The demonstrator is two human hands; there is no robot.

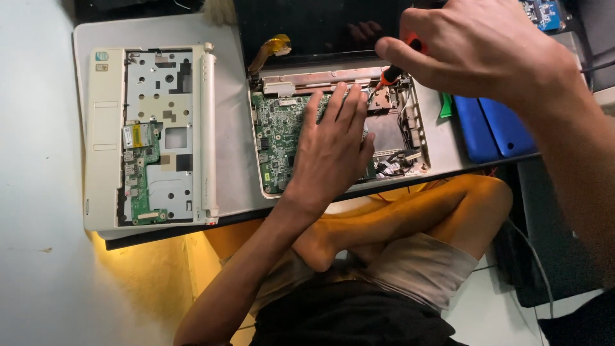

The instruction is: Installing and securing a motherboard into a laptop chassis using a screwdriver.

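Item: opened small laptop base (416,122), white shell, lying on a grey board (230,173) across your lap, its dark screen (314,25) folded back beyond it

Contents: green motherboard (278,138) exposed in the left half of the base; metal hinge bar (314,80) along the far edge; loose wires (394,163) at the near right corner; amber ribbon cable (272,48) curling up at the far left corner

Your left hand (333,150): laid flat on the motherboard, fingers straight and held close together, tips reaching to the hinge bar; it grips nothing and steadies the base

Your right hand (474,48): fingers pinched round a screwdriver (400,64) with a red-and-black handle, tip pointed down at the far edge of the base, just right of your left fingertips

Beside: removed palmrest cover (150,138), underside up, with a small green board of its own, well apart to the left on the same board; blue cases (493,125) at the right

Step in hand, as judged: working a fastener near the hinge, disassembly well along since the cover is already off

Next move calls for: keeping the tip square in the screw head, which your hand hides from view, with steady downward pressure, and your left palm clear of small board parts
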